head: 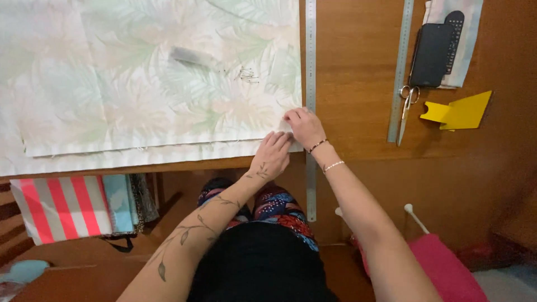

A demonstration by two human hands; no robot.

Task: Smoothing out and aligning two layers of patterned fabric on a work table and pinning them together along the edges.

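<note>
So both hands are down at the near right corner of the fabric (pixel 151 84), which lies spread flat over the surface (pixel 358 67). Left hand (pixel 272 155) rests flat with fingers loose, pinning the edge. Right hand (pixel 304 126) pinches the corner itself, looks like to keep it square against the long ruler (pixel 311 100). Scissors (pixel 406 106) and a second ruler (pixel 401 67) sit well apart on the right

One head-worn camera is looking steeply down from above the person's own lap, facing forward across the worktop (pixel 358 67). It is sitting close, with both forearms reaching up from the bottom edge toward mid-frame.
</note>
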